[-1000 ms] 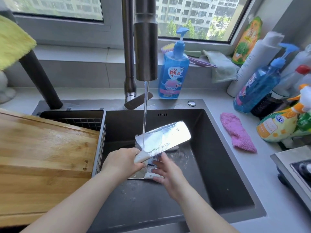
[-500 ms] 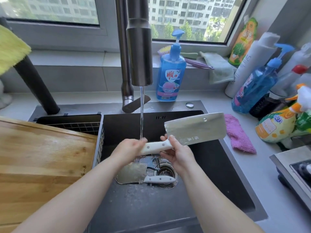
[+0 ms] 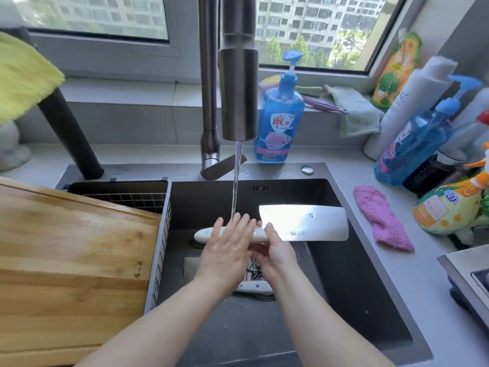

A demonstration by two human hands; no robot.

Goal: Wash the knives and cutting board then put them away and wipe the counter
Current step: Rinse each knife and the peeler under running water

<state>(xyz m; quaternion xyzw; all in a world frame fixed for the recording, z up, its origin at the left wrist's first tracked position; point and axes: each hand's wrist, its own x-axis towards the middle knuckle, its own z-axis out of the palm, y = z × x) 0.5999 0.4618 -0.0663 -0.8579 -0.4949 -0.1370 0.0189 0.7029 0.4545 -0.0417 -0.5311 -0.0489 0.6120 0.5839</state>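
A steel cleaver (image 3: 304, 223) with a white handle is held level over the dark sink (image 3: 344, 300), blade pointing right. My right hand (image 3: 275, 250) grips it where the handle meets the blade. My left hand (image 3: 227, 247) lies flat with straight fingers on the handle, under the running water from the faucet (image 3: 238, 88). A second white-handled knife (image 3: 254, 286) lies on the sink bottom by the drain, mostly hidden by my hands. The wooden cutting board (image 3: 71, 260) rests over the sink's left side.
A wire basket (image 3: 158, 234) sits between board and basin. Blue dish soap bottle (image 3: 279, 120) stands behind the faucet. A pink cloth (image 3: 381, 218) lies on the grey counter (image 3: 436, 313) at right, among several bottles. A stove edge (image 3: 468, 282) is at far right.
My left hand has let go of the cleaver handle and now lies flat across it under the stream. The cleaver has dropped slightly and sits level.
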